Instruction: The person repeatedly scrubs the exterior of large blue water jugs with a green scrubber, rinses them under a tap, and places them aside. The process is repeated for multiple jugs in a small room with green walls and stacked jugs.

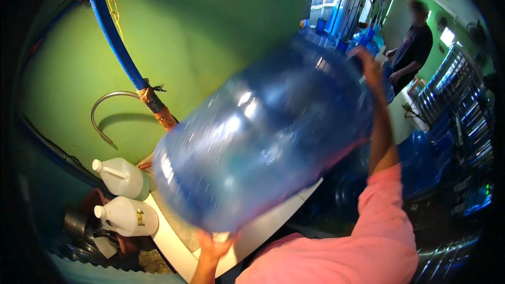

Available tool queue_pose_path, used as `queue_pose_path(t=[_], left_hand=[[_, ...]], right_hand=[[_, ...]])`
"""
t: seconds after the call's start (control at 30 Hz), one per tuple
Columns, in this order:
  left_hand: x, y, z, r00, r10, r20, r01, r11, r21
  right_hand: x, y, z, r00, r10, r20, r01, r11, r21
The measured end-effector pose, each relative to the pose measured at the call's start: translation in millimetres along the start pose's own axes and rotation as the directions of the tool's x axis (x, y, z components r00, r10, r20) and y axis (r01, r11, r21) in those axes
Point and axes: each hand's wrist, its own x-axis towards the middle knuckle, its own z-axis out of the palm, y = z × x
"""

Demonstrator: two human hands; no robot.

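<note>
A large see-through blue water jug [263, 137] fills the middle of the view, tilted, with its base at lower left and its top end at upper right. It is slightly smeared by motion. My right hand [366, 63] grips it near the top end; the jug's mouth is hard to make out there. Under the base edge, my left hand [214, 246] presses up against the jug, thumb and fingers spread around the rim and partly blurred. The jug is held over a white counter [281, 218], and hides much of it.
Two whitish plastic jugs [126, 179] stand left of the counter. A blue hose [115, 42] and a curved metal pipe [113, 94] are at the green wall. Several blue water jugs [421, 147] stand at right. Another person [410, 47] stands farther back.
</note>
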Motion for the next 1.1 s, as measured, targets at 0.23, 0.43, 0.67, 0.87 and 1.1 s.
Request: queue_pose_path(t=[0.23,0.43,0.67,0.87,1.1], left_hand=[[156.0,2.4,123.2,0.984,-0.031,0.178,0.021,0.998,0.058],[115.5,-30.2,173.8,0.928,-0.168,0.332,0.099,0.971,0.216],[76.2,-52.9,182.7,0.825,-0.381,0.418,0.298,0.921,0.251],[56.5,-57.9,189.2,0.834,-0.410,0.370,0.311,0.902,0.298],[55.4,-52.2,203.8,0.814,-0.480,0.328,0.376,0.865,0.333]], right_hand=[[223.4,28.5,-115.8,0.958,0.083,-0.273,-0.086,0.996,0.003],[284.4,48.4,-50.0,0.849,-0.064,-0.524,0.071,0.997,-0.007],[311.0,102.0,29.9,0.816,-0.232,-0.529,0.223,0.971,-0.083],[290.2,140.1,94.0,0.917,-0.079,-0.391,0.017,0.987,-0.159],[285.8,166.0,128.6,0.961,0.187,-0.205,-0.215,0.968,-0.127]])
